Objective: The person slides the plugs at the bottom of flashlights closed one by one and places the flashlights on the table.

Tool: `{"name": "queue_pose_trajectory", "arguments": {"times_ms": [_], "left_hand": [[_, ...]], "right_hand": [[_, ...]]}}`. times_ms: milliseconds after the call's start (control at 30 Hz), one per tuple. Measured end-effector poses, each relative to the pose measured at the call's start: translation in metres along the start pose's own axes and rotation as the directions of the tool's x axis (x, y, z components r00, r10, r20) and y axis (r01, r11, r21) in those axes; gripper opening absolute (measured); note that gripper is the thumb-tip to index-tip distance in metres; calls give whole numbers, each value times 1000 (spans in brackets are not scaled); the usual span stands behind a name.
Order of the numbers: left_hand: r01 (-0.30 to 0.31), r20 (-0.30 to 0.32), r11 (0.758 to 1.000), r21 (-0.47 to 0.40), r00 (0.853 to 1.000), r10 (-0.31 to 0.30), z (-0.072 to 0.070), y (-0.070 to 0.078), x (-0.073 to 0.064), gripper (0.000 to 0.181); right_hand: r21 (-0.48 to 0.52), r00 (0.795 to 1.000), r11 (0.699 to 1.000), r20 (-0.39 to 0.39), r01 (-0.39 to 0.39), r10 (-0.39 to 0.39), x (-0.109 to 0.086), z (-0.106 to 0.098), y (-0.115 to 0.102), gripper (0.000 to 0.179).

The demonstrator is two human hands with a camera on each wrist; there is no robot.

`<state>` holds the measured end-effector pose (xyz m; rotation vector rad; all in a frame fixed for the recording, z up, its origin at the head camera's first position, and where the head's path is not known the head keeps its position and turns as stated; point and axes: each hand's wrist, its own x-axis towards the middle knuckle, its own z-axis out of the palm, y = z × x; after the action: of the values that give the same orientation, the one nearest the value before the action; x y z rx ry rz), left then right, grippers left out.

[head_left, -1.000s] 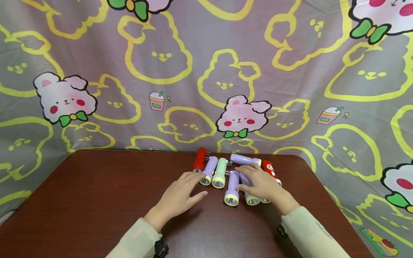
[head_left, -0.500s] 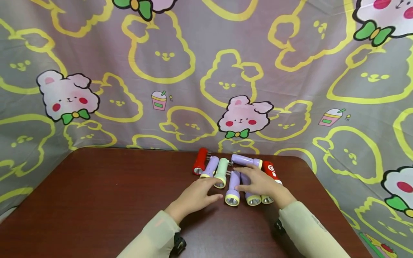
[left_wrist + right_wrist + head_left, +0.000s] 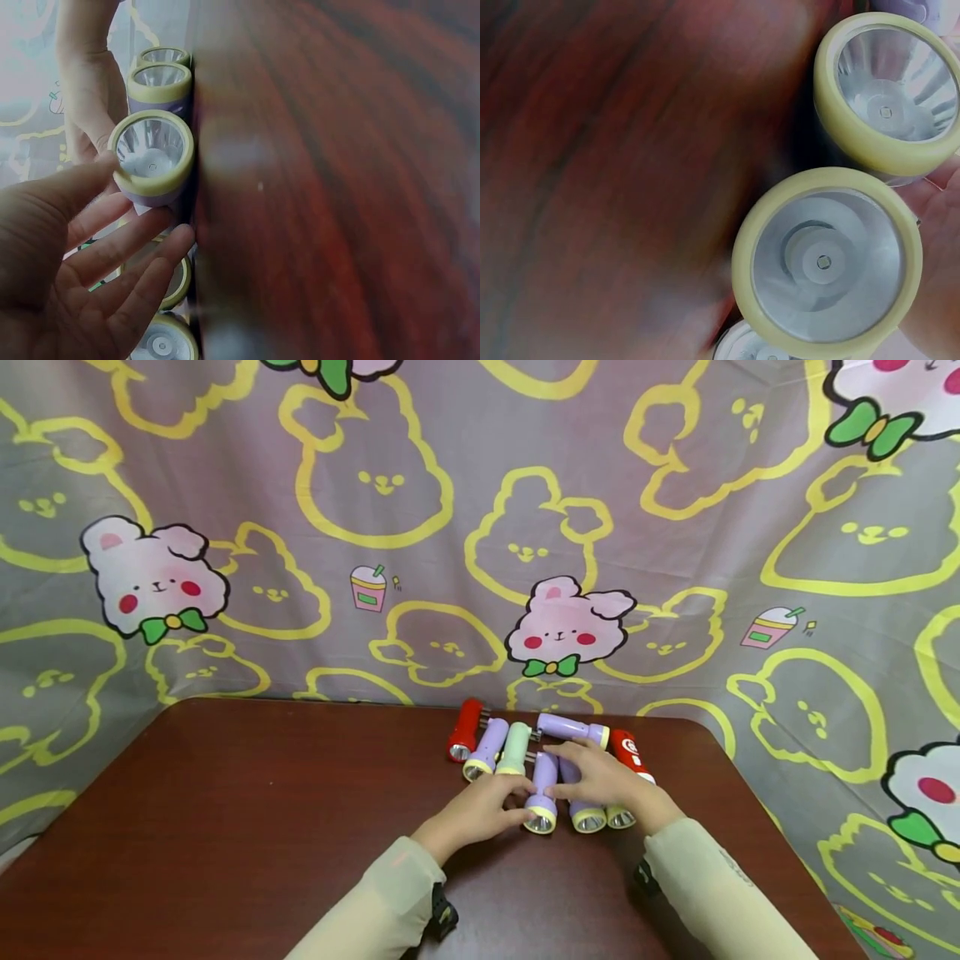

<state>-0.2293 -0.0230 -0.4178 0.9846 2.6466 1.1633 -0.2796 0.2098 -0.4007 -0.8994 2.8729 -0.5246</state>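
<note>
Several flashlights lie on the brown table. My left hand (image 3: 483,810) is at the head of the front purple flashlight (image 3: 545,787). In the left wrist view its thumb reaches the yellow rim of that flashlight (image 3: 154,184), and the fingers extend loosely beside and below it. My right hand (image 3: 603,777) lies over a second purple flashlight (image 3: 588,821), partly hiding it, with its fingers stretched out and the thumb near the front one. A third yellow-rimmed head (image 3: 620,817) shows beside it. Two flashlight heads (image 3: 825,262) fill the right wrist view, where little of the right hand shows.
Left of the front one lie a mint flashlight (image 3: 516,746), a purple one (image 3: 490,745) and a red one (image 3: 466,729). Another purple flashlight (image 3: 564,727) lies crosswise behind, and a red-and-white one (image 3: 629,750) is at the right. A patterned cloth (image 3: 450,527) hangs behind the table (image 3: 262,818).
My left hand has moved right, from the left purple flashlight past the mint one to the front purple flashlight's head. My right hand has stayed nearly in place.
</note>
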Motion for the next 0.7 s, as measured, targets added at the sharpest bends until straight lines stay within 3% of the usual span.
{"name": "queue_pose_trajectory", "arguments": {"times_ms": [333, 700], "left_hand": [[17, 20, 1000, -25, 1000, -16, 1, -4, 5, 29], [62, 51, 995, -81, 997, -58, 1, -4, 5, 31]], "right_hand": [[31, 999, 999, 14, -31, 30, 2, 0, 3, 75], [137, 999, 990, -19, -28, 31, 3, 5, 4, 68]]}}
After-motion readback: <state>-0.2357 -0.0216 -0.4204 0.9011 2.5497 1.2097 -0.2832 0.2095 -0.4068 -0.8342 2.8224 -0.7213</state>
